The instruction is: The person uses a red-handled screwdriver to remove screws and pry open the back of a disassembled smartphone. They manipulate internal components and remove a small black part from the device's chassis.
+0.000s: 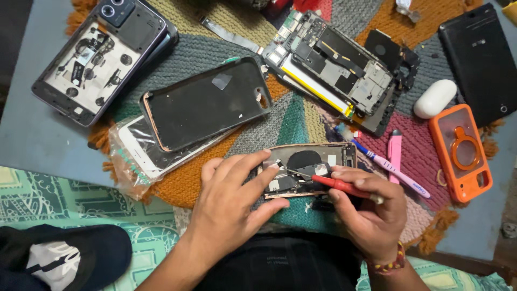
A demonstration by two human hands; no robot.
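My left hand [229,202] lies spread over the near end of the opened phone frame [307,170] on the woven mat [188,180], fingers pressing it down. My right hand [371,213] pinches a red-handled screwdriver [336,185], its tip inside the frame. A toothbrush [393,171] and orange case [461,151] lie to the right.

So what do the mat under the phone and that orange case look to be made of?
The mat looks like woven yarn: ribbed multicoloured patches, fringed orange edge. The orange case looks like matte rubbery plastic around a translucent glossy panel, though that's a guess.
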